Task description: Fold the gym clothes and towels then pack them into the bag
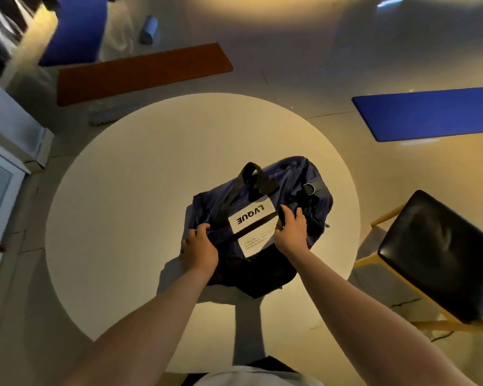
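Observation:
A dark navy duffel bag (315, 174) with black handles and a white LVQUE label lies on the round white table (129, 190), right of its centre. My left hand (198, 247) grips the bag's near left edge, fingers curled over the fabric. My right hand (292, 229) holds the bag just right of the label, fingers bent over the top near a black strap. One handle loop (255, 174) stands up at the bag's far side. No clothes or towels are in view.
A black-seated wooden chair (441, 254) stands at the table's right. On the floor lie an orange mat (142, 72), a blue mat (430, 112) at the right and another blue mat (76, 29) at the far left. A white cabinet (3, 151) is at the left.

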The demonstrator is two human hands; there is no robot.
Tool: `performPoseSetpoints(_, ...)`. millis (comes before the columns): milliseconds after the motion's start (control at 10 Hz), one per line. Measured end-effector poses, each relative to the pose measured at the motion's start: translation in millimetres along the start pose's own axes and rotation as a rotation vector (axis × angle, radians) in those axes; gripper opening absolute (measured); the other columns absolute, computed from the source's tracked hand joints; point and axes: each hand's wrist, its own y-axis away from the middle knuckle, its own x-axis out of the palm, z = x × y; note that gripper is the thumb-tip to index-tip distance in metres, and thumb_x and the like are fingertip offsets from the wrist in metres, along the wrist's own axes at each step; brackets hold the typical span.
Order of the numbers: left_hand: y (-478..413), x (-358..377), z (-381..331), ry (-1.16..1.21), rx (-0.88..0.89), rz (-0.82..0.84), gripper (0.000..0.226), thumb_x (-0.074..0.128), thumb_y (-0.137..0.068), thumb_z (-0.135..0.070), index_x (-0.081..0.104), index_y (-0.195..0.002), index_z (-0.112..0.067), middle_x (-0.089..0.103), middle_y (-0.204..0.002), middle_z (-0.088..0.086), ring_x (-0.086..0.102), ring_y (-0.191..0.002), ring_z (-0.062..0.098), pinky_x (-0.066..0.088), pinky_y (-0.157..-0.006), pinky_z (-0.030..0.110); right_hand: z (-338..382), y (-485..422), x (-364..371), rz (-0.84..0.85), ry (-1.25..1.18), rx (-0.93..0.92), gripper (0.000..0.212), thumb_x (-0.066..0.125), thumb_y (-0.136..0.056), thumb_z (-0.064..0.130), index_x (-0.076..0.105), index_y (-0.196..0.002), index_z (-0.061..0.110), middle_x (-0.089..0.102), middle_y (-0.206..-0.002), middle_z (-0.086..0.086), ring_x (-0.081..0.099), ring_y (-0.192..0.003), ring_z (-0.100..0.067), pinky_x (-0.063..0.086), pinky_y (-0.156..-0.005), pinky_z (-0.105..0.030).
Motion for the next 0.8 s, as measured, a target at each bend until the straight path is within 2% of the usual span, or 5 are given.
performPoseSetpoints(300,69,16,41,0.308,-0.292,-0.044,0.042,0.041,-0.096,-0.006,0.029,-0.131,-0.026,0.044,-0.133,0.015,0.056,-0.095,0.033,0.055,-0.085,0.05,17,14,35,0.032,0.217,-0.214,0.054,0.05,-0.1,0.038,0.031,-0.151,0.039,-0.001,-0.167,-0.006,-0.005,-0.152,-0.034,0.003,-0.119,-0.064)
performPoseSetpoints(400,88,25,54,0.409,-0.387,-0.113,0.05,0.042,-0.096,-0.007,0.027,-0.14,-0.026,0.043,-0.138,0.012,0.058,-0.105,0.036,0.056,-0.089,0.053,-3,20,37,0.219,0.308,-0.128,0.068,0.048,-0.098,0.05,0.014,-0.157,0.04,-0.005,-0.167,-0.001,-0.006,-0.152,-0.034,0.002,-0.117,-0.065)
performPoseSetpoints(500,107,35,60,0.324,-0.443,-0.147,0.059,0.048,-0.095,-0.01,0.024,-0.148,-0.023,0.033,-0.149,0.015,0.049,-0.123,0.04,0.046,-0.103,0.054,-9,23,25,0.26,0.361,-0.103,0.066,0.055,-0.096,0.049,0.025,-0.153,0.034,0.011,-0.163,-0.006,0.011,-0.149,-0.039,0.01,-0.118,-0.064)
performPoseSetpoints(600,125,39,43,-0.009,-0.309,-0.198,0.075,0.053,-0.095,-0.013,0.012,-0.157,-0.021,-0.002,-0.166,0.012,0.009,-0.151,0.039,0.012,-0.124,0.051,-4,35,19,0.278,0.382,-0.137,0.048,0.058,-0.095,0.043,0.039,-0.137,0.031,0.027,-0.15,-0.013,0.02,-0.143,-0.04,0.011,-0.118,-0.064)
performPoseSetpoints(800,116,48,-8,0.056,-0.078,0.039,0.06,0.042,-0.103,-0.029,0.02,-0.159,-0.031,0.002,-0.169,0.001,-0.003,-0.155,0.024,0.001,-0.124,0.05,-5,45,15,0.179,0.484,-0.638,0.06,0.05,-0.099,0.024,0.026,-0.154,0.027,-0.005,-0.168,-0.006,-0.017,-0.153,-0.03,-0.006,-0.119,-0.06)
